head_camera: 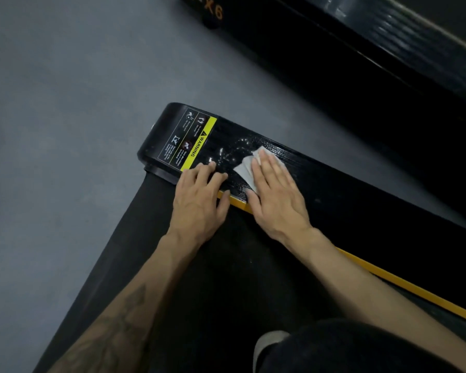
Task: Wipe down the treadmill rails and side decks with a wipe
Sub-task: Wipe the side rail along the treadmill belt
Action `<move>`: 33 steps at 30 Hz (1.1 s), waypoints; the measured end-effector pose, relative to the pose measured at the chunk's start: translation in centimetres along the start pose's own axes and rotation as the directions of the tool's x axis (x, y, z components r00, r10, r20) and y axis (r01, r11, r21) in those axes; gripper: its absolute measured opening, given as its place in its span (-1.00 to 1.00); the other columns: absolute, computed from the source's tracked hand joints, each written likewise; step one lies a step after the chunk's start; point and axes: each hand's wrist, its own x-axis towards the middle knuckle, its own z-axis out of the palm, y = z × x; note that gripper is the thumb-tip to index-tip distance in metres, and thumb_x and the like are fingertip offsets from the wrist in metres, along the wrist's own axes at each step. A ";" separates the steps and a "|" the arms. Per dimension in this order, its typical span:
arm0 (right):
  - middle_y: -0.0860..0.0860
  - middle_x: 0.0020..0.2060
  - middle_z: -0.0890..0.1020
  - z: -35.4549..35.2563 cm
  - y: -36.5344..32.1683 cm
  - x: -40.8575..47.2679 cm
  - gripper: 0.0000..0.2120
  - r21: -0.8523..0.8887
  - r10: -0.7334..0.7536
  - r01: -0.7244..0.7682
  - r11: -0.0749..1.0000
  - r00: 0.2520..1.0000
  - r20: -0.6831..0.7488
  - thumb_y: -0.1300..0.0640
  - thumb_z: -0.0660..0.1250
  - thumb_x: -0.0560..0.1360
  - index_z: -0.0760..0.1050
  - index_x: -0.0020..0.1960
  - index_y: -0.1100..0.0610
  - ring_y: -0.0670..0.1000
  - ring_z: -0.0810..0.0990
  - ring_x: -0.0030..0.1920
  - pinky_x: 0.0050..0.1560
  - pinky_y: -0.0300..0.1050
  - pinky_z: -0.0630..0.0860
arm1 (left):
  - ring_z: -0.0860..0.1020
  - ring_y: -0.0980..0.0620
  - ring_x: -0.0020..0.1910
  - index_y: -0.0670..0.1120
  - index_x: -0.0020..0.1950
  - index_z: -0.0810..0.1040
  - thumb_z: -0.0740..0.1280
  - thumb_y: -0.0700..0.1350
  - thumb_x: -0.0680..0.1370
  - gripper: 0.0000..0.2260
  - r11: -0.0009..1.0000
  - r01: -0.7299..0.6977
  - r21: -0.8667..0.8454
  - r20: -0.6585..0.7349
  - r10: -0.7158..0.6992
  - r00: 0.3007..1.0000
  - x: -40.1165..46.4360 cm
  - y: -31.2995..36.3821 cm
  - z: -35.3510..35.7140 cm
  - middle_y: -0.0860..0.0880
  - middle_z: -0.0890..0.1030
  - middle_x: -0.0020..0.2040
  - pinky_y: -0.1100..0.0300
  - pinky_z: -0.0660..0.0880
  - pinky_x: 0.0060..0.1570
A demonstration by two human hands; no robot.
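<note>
Both hands flat-fingered, no grip: right hand [276, 195] on wipe [246, 170], left hand [199, 200] on wet black side deck [334, 181], grey floor [65, 103] around.

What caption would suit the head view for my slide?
Right hand presses a white wipe flat on the black ribbed side deck, left hand resting beside the yellow warning label.
</note>
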 end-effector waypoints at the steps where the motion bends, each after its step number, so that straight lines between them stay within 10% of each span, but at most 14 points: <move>1: 0.11 0.67 -0.10 0.0 -0.8 0.7 -0.30 0.006 0.018 -0.018 1.000 1.000 0.000 -0.19 -0.18 0.65 -0.08 0.68 0.16 0.06 -0.18 0.66 0.66 0.06 -0.12 | 0.43 -0.16 0.34 -0.12 0.31 0.59 0.32 0.03 0.60 -0.65 1.000 0.001 0.005 -0.001 -0.001 1.000 0.1 0.0 0.0 -0.16 0.53 0.37 -0.10 0.41 0.36; 8: 0.10 0.67 0.00 0.1 1.0 -2.6 -0.35 -0.008 -0.187 0.187 0.982 0.982 0.032 -0.12 -0.04 0.67 0.02 0.68 0.15 0.05 -0.09 0.67 0.64 0.10 0.05 | 0.39 -0.15 0.40 -0.06 0.38 0.55 0.33 0.07 0.62 -0.63 1.000 0.008 -0.002 0.045 -0.008 0.999 0.1 -0.3 0.2 -0.13 0.48 0.42 -0.19 0.42 0.36; 17: 0.11 0.66 -0.17 -0.2 -2.1 2.1 -0.26 0.044 0.049 -0.049 0.998 0.999 0.019 -0.24 -0.28 0.61 -0.16 0.67 0.14 0.06 -0.25 0.65 0.65 0.03 -0.23 | 0.38 -0.18 0.46 -0.07 0.38 0.54 0.29 0.06 0.64 -0.63 0.999 0.032 -0.024 0.036 -0.031 0.999 -0.1 -0.2 0.7 -0.15 0.48 0.45 -0.24 0.37 0.40; 23: 0.06 0.67 -0.03 0.1 1.9 -2.1 -0.35 0.010 -0.236 0.236 0.972 0.970 0.052 -0.15 -0.02 0.69 -0.01 0.68 0.11 0.01 -0.14 0.67 0.65 0.08 0.01 | 0.38 -0.17 0.45 -0.06 0.39 0.53 0.31 0.07 0.63 -0.62 0.999 0.043 -0.023 0.058 -0.042 0.997 -0.1 0.0 0.3 -0.14 0.47 0.44 -0.22 0.40 0.39; 33: 0.09 0.66 -0.13 -0.1 -0.4 2.9 -0.33 -0.008 0.037 -0.037 0.999 0.999 -0.009 -0.19 -0.18 0.66 -0.18 0.66 0.11 0.07 -0.20 0.66 0.65 0.03 -0.20 | 0.38 -0.17 0.47 -0.07 0.40 0.53 0.31 0.07 0.63 -0.61 0.998 0.055 -0.025 0.062 -0.053 0.997 -0.1 0.2 0.3 -0.15 0.47 0.46 -0.23 0.38 0.41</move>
